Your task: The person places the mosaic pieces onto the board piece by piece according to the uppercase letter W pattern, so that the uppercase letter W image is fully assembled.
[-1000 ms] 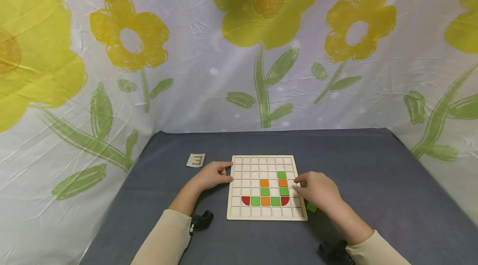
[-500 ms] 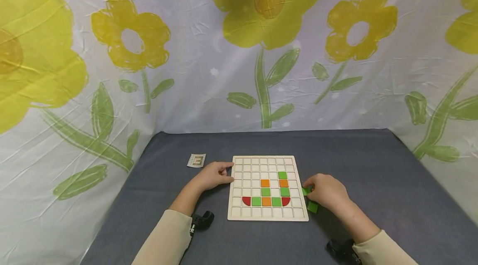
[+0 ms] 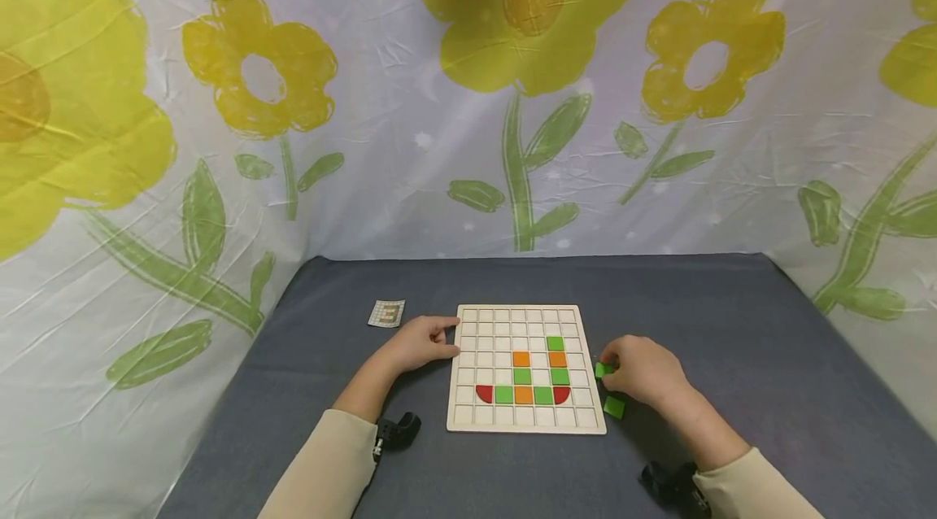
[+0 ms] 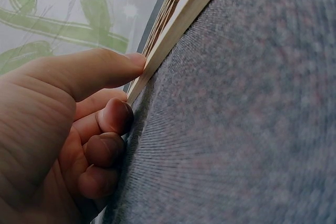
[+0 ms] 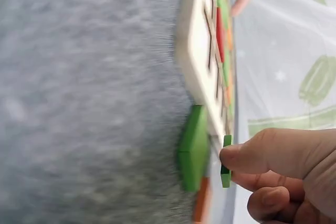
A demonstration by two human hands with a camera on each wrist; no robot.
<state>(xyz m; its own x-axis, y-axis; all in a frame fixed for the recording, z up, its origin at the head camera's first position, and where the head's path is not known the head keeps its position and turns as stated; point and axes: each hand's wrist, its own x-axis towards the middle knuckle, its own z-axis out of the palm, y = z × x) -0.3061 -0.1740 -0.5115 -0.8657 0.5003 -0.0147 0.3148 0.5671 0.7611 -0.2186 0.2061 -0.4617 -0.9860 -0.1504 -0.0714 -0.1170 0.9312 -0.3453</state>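
Note:
In the head view, a pale wooden grid board [image 3: 468, 421] lies on the table, bearing green, orange and red tiles; a red rounded tile [image 3: 484, 394] sits at the lower left. My left hand [image 3: 419, 342] rests thumb and index fingertips apart along the board's left edge; its other fingers curl beneath. My right hand [image 3: 646, 371], beyond the board's right edge, pinches a green square tile [image 5: 226, 177] between thumb and index finger. A second green tile [image 3: 614, 407] lies on the table beside the board. In the right wrist view, an orange piece [image 5: 201, 200] shows partly behind it.
A small card [image 3: 385, 313] with a printed grid pattern lies left of the board. Dark grey cloth [image 3: 527, 478] covers the table. Behind stands a white flower-print curtain [image 3: 395, 96]. Black camera mounts [image 3: 398, 431] are on both wrists.
My right hand has moved right, off the board's right edge, and has taken a green tile between its fingertips, raising it slightly. The left hand stays at the board's edge.

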